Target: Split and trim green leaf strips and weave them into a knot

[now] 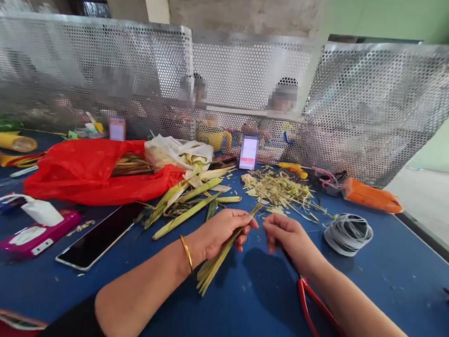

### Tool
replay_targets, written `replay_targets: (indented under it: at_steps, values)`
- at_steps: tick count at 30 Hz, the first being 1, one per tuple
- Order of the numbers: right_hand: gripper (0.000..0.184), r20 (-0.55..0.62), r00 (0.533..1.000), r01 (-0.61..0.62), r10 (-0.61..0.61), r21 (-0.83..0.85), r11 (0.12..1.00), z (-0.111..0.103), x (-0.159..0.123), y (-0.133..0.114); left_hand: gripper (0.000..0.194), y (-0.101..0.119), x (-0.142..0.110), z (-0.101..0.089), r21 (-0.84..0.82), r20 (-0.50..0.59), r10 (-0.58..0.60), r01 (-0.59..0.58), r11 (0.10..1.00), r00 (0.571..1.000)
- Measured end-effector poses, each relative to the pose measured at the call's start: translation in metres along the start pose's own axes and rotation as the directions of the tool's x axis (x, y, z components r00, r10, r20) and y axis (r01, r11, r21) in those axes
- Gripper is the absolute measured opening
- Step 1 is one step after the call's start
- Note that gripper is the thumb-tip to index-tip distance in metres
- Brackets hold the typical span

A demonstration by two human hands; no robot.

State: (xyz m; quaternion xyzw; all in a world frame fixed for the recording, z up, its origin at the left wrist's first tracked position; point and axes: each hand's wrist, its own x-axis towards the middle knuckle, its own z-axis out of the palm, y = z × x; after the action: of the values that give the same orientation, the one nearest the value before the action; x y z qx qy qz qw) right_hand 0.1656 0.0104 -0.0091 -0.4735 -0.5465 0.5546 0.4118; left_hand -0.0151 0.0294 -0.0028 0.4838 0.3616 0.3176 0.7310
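Observation:
My left hand [229, 230], with a gold bangle at the wrist, is closed around a bundle of yellow-green dried leaf strips [216, 267]. The bundle's ends fan out below the hand, and its thin tip points up and away. Close to that tip is my right hand [284, 233], its thumb and fingers pinched together; whatever they hold, if anything, is too small to make out. Red-handled scissors [323, 321] lie below my right wrist, their blades partly hidden by the hand. To the right stands a spool of grey thread [348, 234].
Leaf scraps [281, 190] lie beyond my hands. Left are long husk pieces [188, 213], a red plastic bag [85, 171], a dark phone [99, 236] and a purple power strip [38, 232] with a white cable. A perforated metal screen [249, 75] borders the blue table [402, 297]; people sit behind it.

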Motion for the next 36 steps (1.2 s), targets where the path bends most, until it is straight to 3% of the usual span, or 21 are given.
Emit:
replay_targets:
  at_steps: [7, 13, 17, 20, 23, 25, 28, 31, 33, 36]
  values:
    - [0.023, -0.096, 0.975, 0.167, -0.202, -0.288, 0.943, -0.006, 0.0, -0.001, 0.016, -0.002, 0.002, -0.001, -0.054, -0.082, 0.013, -0.017, 0.998, 0.997]
    - [0.02, -0.123, 0.92, 0.257, -0.373, -0.529, 0.809, -0.015, 0.002, 0.0, 0.018, -0.001, -0.002, 0.002, 0.106, -0.065, -0.008, 0.014, 0.994, 0.998]
    - [0.017, -0.109, 0.878, 0.293, -0.467, -0.648, 0.703, -0.017, -0.004, -0.008, 0.021, 0.001, -0.004, 0.004, 0.305, -0.091, 0.028, 0.001, 0.952, 0.995]
    - [0.013, 0.003, 0.833, 0.373, -0.553, -0.741, 0.558, -0.016, -0.011, -0.016, 0.025, 0.003, -0.006, 0.003, 0.585, -0.071, 0.086, -0.028, 0.811, 0.994]
    - [0.012, 0.11, 0.809, 0.45, -0.578, -0.748, 0.488, -0.017, -0.014, -0.021, 0.027, 0.006, -0.009, 0.004, 0.825, 0.07, 0.169, -0.152, 0.544, 0.983]
    - [0.013, 0.12, 0.835, 0.452, -0.537, -0.707, 0.544, -0.018, -0.012, -0.019, 0.026, 0.008, -0.011, 0.005, 0.857, 0.207, 0.171, -0.263, 0.444, 0.963]
    - [0.017, 0.042, 0.908, 0.367, -0.418, -0.562, 0.741, -0.019, -0.003, -0.011, 0.026, 0.011, -0.013, 0.005, 0.802, 0.297, 0.162, -0.338, 0.493, 0.941]
    - [0.02, -0.02, 0.98, 0.189, -0.198, -0.227, 0.955, -0.015, 0.004, -0.001, 0.027, 0.012, -0.012, 0.003, 0.717, 0.217, 0.211, -0.302, 0.629, 0.953]
    - [0.021, 0.006, 0.996, 0.084, -0.084, -0.072, 0.994, -0.009, 0.005, 0.004, 0.027, 0.011, -0.01, 0.001, 0.635, 0.165, 0.222, -0.276, 0.722, 0.961]
    - [0.024, -0.011, 0.996, 0.085, -0.088, -0.154, 0.984, 0.001, 0.001, 0.009, 0.027, 0.008, -0.006, -0.001, 0.532, 0.094, 0.225, -0.24, 0.812, 0.97]
